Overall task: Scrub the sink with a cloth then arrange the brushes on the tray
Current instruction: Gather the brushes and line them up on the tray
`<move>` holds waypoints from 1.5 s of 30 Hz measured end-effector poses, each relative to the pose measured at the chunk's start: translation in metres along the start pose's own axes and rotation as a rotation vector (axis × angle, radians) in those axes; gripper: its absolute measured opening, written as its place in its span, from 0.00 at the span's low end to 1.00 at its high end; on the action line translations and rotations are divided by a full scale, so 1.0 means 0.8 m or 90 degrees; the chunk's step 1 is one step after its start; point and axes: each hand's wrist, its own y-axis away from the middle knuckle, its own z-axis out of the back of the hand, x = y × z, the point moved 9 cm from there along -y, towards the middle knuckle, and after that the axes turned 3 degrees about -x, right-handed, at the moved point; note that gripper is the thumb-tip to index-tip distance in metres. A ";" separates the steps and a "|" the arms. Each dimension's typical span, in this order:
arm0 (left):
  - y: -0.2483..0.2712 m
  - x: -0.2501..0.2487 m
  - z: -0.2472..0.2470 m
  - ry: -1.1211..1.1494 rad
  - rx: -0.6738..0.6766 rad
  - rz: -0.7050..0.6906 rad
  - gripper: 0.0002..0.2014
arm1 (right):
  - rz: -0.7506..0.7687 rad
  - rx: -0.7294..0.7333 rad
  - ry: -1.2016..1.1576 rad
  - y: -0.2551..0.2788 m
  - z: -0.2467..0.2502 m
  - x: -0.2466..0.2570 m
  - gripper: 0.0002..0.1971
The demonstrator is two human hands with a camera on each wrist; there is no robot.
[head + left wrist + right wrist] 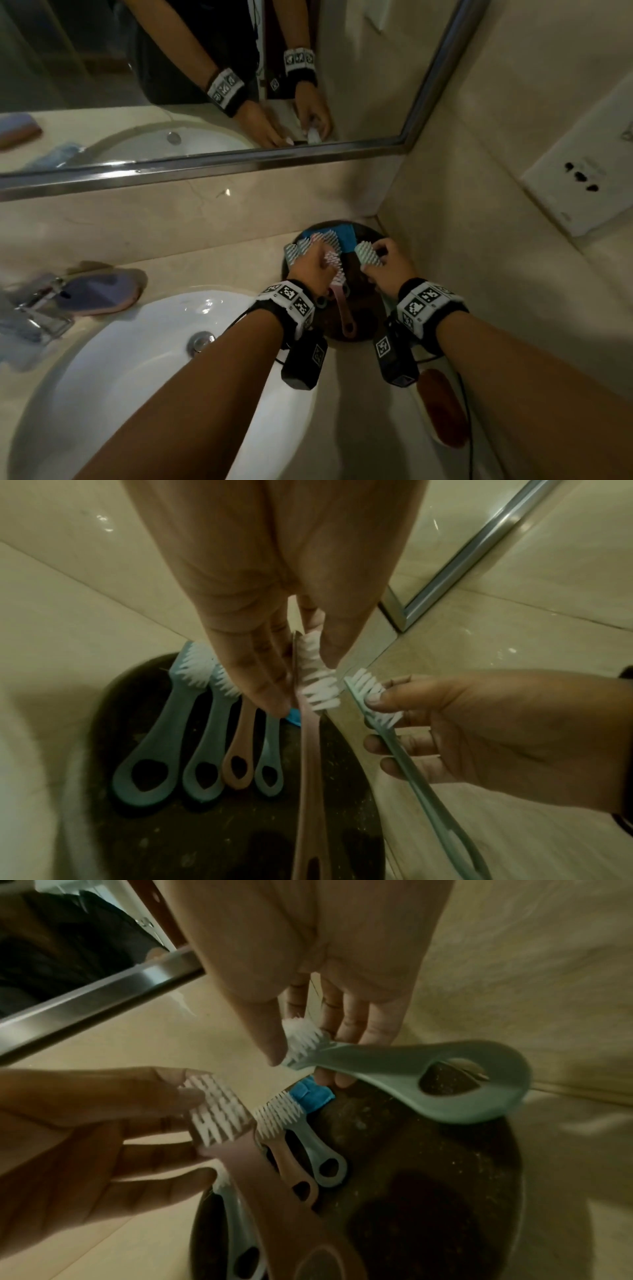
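A dark round tray [363, 318] sits on the counter in the corner, right of the white sink [154, 359]. Several teal and pink brushes [161, 739] lie side by side on its left part, bristles toward the wall. A blue cloth [342, 236] lies at the tray's far edge. My left hand [317, 263] pinches the head of a long pink brush [310, 750] above the tray. My right hand [387, 267] pinches the bristle end of a pale teal brush [394, 1066], its looped handle hanging over the tray's right side.
A chrome faucet [41, 308] and a purple-and-pink pad [99, 291] are at the far left of the counter. A reddish oval object [442, 407] lies near the front right. Mirror [205, 85] and side wall with a socket [582, 178] close in the corner.
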 end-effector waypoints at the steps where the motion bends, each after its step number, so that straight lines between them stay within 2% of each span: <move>1: -0.003 -0.002 -0.002 0.007 0.003 0.008 0.14 | -0.001 -0.001 -0.004 -0.006 -0.001 -0.003 0.21; 4: -0.022 -0.010 -0.013 0.025 0.012 0.005 0.16 | -0.004 -0.005 0.004 -0.017 0.004 -0.010 0.19; 7: -0.040 -0.025 -0.019 -0.041 -0.011 -0.022 0.22 | 0.000 -0.010 0.025 -0.030 0.014 -0.019 0.18; 10: -0.059 -0.028 -0.031 -0.021 0.006 -0.013 0.25 | -0.005 -0.019 0.024 -0.047 0.022 -0.024 0.17; 13: -0.077 -0.032 -0.037 -0.016 0.005 0.001 0.23 | -0.003 -0.021 0.019 -0.064 0.019 -0.023 0.17; 17: -0.102 -0.032 -0.041 -0.024 0.019 0.036 0.15 | -0.004 -0.021 0.022 -0.086 0.013 -0.022 0.18; 22: -0.129 -0.027 -0.042 -0.125 0.033 0.005 0.22 | -0.022 -0.002 0.018 -0.111 0.007 -0.023 0.20; 26: -0.142 -0.027 -0.030 -0.264 -0.003 -0.002 0.27 | -0.009 -0.001 -0.011 -0.124 -0.001 -0.016 0.18; 29: -0.148 -0.023 -0.030 -0.325 0.006 -0.005 0.29 | -0.002 -0.001 -0.026 -0.132 -0.009 -0.014 0.19; 38: -0.161 -0.010 -0.029 -0.296 -0.012 -0.016 0.29 | 0.033 0.009 -0.002 -0.141 -0.022 -0.012 0.16; 45: -0.166 -0.016 -0.045 -0.293 -0.008 -0.025 0.28 | 0.006 -0.018 -0.005 -0.154 -0.013 -0.030 0.14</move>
